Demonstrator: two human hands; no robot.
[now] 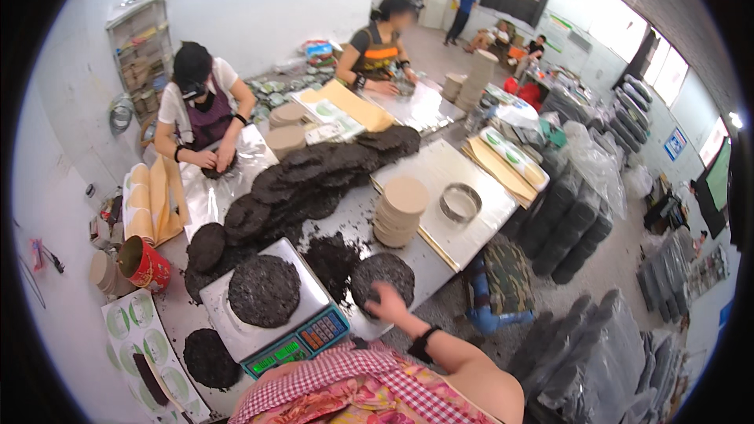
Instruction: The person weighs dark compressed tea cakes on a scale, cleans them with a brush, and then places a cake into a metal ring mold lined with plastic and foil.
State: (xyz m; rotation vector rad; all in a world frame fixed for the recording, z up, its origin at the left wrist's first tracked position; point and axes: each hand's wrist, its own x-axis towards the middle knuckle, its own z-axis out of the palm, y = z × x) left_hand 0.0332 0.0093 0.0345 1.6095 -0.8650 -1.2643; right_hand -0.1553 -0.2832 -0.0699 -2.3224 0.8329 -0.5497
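My right hand (386, 301) reaches over a dark, flat round cake (390, 274) of a moist-looking material at the table's near edge. Its fingers are apart and seem to rest on the cake's near left part. My left hand is out of view. Just left of the hand, loose dark crumbs (333, 259) lie on the table. A digital scale (268, 338) with a lit green display bears a second dark cake (264, 291). Another dark cake (212, 358) lies on the table, left of the scale.
A long heap of dark cakes (306, 174) runs across the table. Round tan discs (402, 206) are stacked near a board with a metal ring (460, 202). A red tin (143, 265) and a brush (152, 378) stand left. Two co-workers (203, 100) work opposite. A camouflage-covered stool (503, 282) stands right.
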